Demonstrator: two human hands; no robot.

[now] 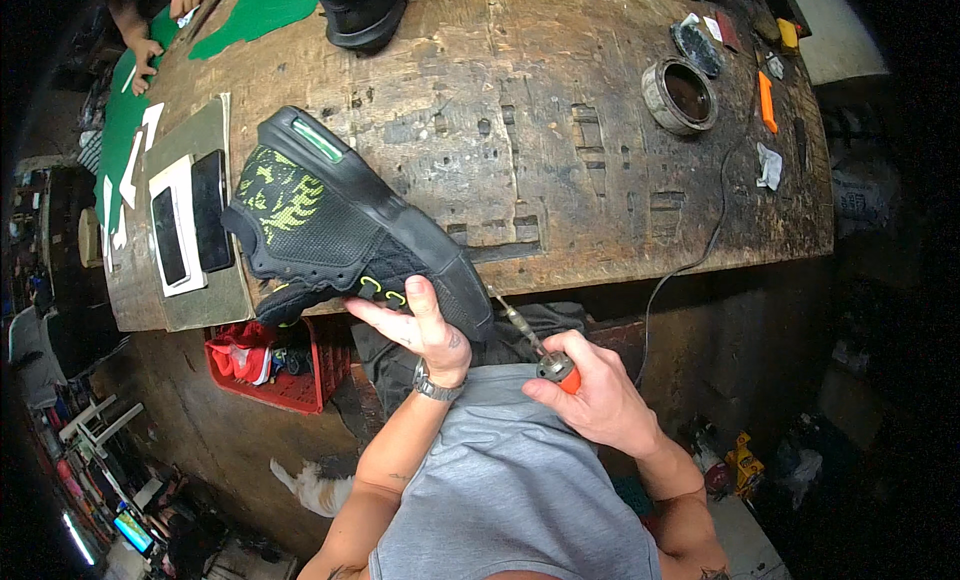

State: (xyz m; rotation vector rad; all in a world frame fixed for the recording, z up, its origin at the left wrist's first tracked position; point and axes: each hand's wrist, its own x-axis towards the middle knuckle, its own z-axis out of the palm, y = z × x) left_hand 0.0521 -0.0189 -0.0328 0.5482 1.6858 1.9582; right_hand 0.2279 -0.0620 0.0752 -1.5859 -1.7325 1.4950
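From where I stand, the black shoe (355,215) lies tilted at centre left of the frame, over the bench (430,120) edge, left hand (430,330) cradling it near the toe. The right hand (600,395), well apart, is closed around a soldering-iron-like tool (522,327), tip by the sole's toe end. I'd say the sole edge is being worked; next calls for a steady shoe and careful tip. The wood is gouged; a red crate (295,392) sits below, lower left.
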